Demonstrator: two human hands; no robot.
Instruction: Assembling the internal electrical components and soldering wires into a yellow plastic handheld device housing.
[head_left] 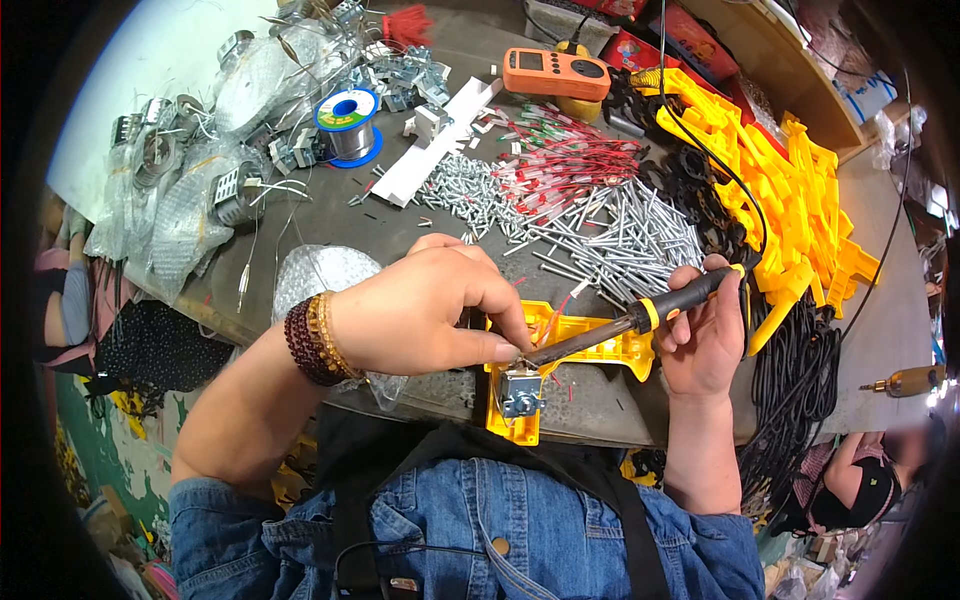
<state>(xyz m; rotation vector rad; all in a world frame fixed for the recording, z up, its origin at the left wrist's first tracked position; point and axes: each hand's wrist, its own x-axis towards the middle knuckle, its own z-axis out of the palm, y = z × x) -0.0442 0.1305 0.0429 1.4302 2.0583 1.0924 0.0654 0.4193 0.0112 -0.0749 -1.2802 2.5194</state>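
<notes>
My right hand (705, 335) grips a soldering iron (640, 315) by its black handle, with the shaft slanting down to the left. Its tip meets the top of a small metal switch (521, 393), which sits at the near end of a yellow plastic tool housing (600, 342). My left hand (440, 305) is closed in a pinch right beside the tip; whatever lies between thumb and forefinger is too small to make out. Thin red wires (548, 328) run in the housing near these fingers. Part of the housing is hidden by the left hand and the iron.
Behind my hands lie long screws (630, 240), short screws (465, 195) and red-wired parts (575, 165). A solder spool (347, 128) stands left, near bubble-wrapped parts (190, 220). Right are yellow housings (790, 200) and black cables (795, 390). An orange meter (555, 73) lies at the back.
</notes>
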